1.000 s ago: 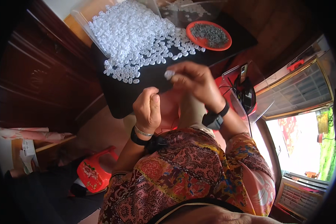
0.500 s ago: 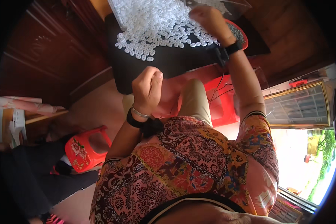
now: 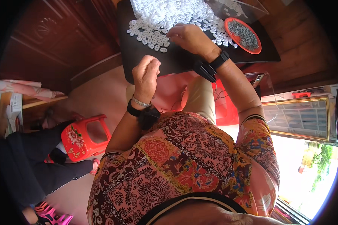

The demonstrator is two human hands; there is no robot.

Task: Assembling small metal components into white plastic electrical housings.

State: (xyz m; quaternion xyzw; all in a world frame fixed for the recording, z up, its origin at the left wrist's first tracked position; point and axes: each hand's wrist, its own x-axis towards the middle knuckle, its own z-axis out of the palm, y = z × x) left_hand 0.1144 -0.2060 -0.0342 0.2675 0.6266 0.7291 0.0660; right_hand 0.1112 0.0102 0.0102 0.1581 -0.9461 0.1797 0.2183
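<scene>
The left hand [image 3: 145, 77] is raised in front of the near edge of the table [image 3: 184, 63], its fingers folded into the palm and the thumb laid along the index finger; whether anything is enclosed cannot be seen. The right hand [image 3: 193, 40] is above the table, back of the hand upward, fingers bent and pointing toward the left; the fingertips are partly concealed, so it cannot be told whether they grasp a piece. Directly beside these fingers lie the white pieces [image 3: 172, 13], small ovals with openings, heaped at the far side and scattered singly toward the near edge. A loose group [image 3: 148, 37] of the same pieces lies just left of the right hand. To the right of the hand, an orange plate [image 3: 254, 51] rests on the table and carries a layer of grey bits [image 3: 242, 32]. A clear container [image 3: 253, 6] stands behind the plate, with further white pieces showing there. Each wrist bears a black strap with a dark unit; the left also bears a silver bracelet [image 3: 141, 102]. Below the hands are the wearer's tan trousers [image 3: 199, 99] and patterned shirt [image 3: 184, 157]. At the left, a red stool [image 3: 74, 140] stands beside another person's dark trousers [image 3: 28, 161].
</scene>
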